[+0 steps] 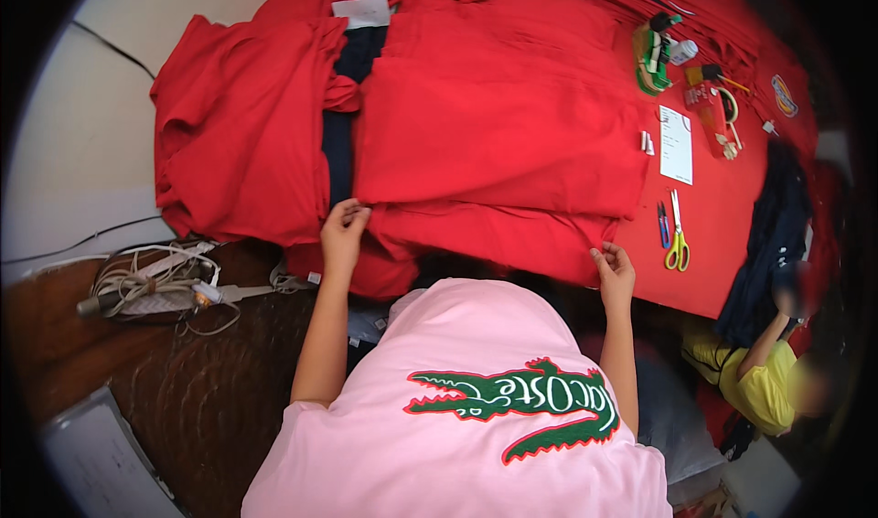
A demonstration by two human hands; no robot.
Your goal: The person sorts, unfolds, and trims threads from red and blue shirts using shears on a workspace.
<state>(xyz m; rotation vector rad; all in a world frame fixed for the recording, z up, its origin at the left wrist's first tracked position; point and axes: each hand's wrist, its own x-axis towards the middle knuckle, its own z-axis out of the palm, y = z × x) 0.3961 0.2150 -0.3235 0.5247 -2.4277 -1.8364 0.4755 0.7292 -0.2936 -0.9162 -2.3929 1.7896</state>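
Observation:
A folded red shirt (pixel 503 143) lies across the table in front of me, its near edge hanging toward my body. My left hand (pixel 343 228) pinches the left end of that near edge, thumb and fingers together. At the right end, my right hand (pixel 615 264) grips the lower corner of the red cloth between thumb and fingers. A strip of dark navy cloth (pixel 338 157) shows just beyond my left hand. Left of it sits a heap of red garments (pixel 242 125). A white paper slip (pixel 362 11) rests on top at the back.
To the right lie yellow-handled scissors (pixel 678 251), thread snips (pixel 663 225), a printed sheet (pixel 676 145), a green tape dispenser (pixel 653 61) and a red box (pixel 709 106). Coiled cables (pixel 165 276) are at lower left. A person in yellow (pixel 759 385) is at far right beside navy garments (pixel 773 234).

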